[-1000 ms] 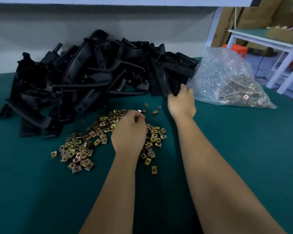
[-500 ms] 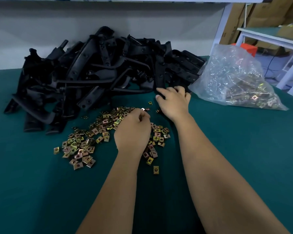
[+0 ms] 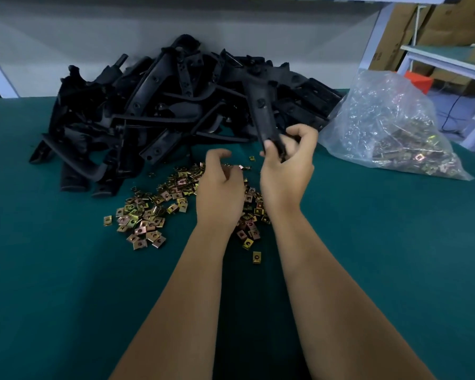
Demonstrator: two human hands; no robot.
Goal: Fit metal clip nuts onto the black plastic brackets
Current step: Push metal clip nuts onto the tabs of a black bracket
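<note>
While the right hand [image 3: 285, 171] grips the near end of one black bracket [image 3: 265, 119], fingers and thumb curled round it, the piece stands raised above the green bench [image 3: 368, 242], its long axis running from the hand up toward 11 o'clock, far end over the bracket heap [image 3: 154, 119]. At 9 o'clock of it, the left hand [image 3: 220, 193] hovers over the loose clip nuts [image 3: 154, 209], fingers curled; whether they pinch a nut I cannot tell. More nuts lie hidden under both wrists, and one lone nut [image 3: 256, 257] sits at 6 o'clock. A clear bag [image 3: 390, 127] of nuts rests at 3 o'clock, just beside the heap.
</note>
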